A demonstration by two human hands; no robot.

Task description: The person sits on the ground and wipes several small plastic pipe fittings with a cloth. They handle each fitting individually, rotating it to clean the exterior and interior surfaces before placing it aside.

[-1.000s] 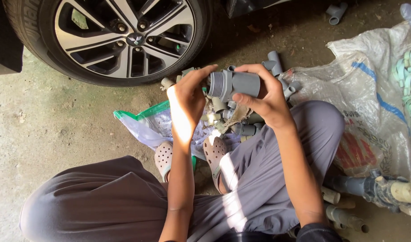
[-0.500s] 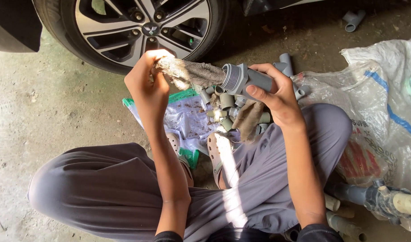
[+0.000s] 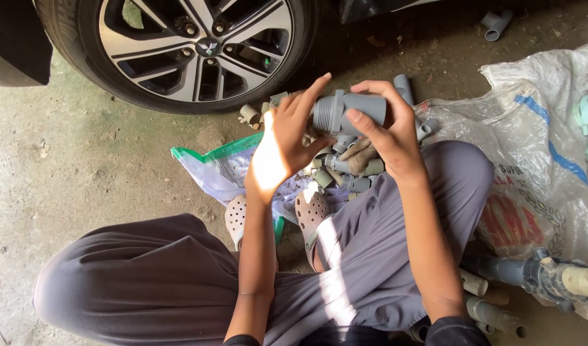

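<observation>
Head view: your right hand [image 3: 387, 131] grips the grey pipe fitting [image 3: 348, 110] around its smooth end, far of your knees, above the pile of fittings [image 3: 345, 170]. Your left hand [image 3: 287, 144] lies open against its threaded end (no grip). You appear mid-fitting; next calls for closing those 5 fingers and turning squarely.

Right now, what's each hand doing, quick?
Left hand: open, fingers against the grey pipe fitting.
Right hand: closed around the fitting.
</observation>
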